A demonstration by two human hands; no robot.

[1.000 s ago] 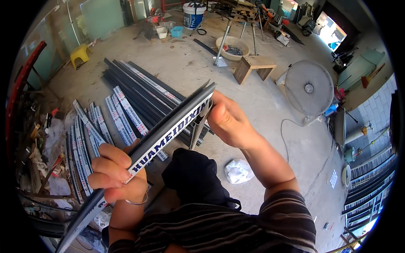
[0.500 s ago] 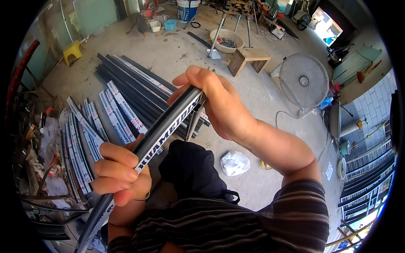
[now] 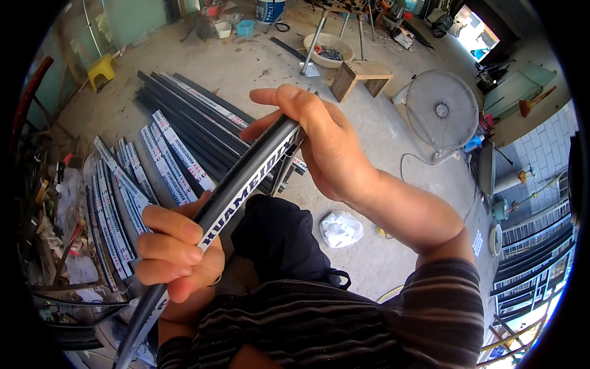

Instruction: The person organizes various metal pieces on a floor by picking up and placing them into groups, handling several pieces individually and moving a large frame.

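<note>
A long dark grey metal profile bar with a white printed strip along its side runs slantwise before me, from the lower left up to the middle. My left hand is closed round its lower part, fingers wrapped over it. At the upper end, my right hand grips it with the thumb over the tip; one finger sticks out to the left. Beneath it, a pile of similar dark bars lies on the floor, and several shorter bars with white strips lie to its left.
A large floor fan stands at the right, its cable on the floor. Farther off are a wooden stool and a beige basin. A white plastic bag sits near my leg. Scrap and plastic fill the left side.
Both hands keep their hold on the profile bar. The right hand and the bar's upper end have shifted slightly, and the view has tilted a little.
</note>
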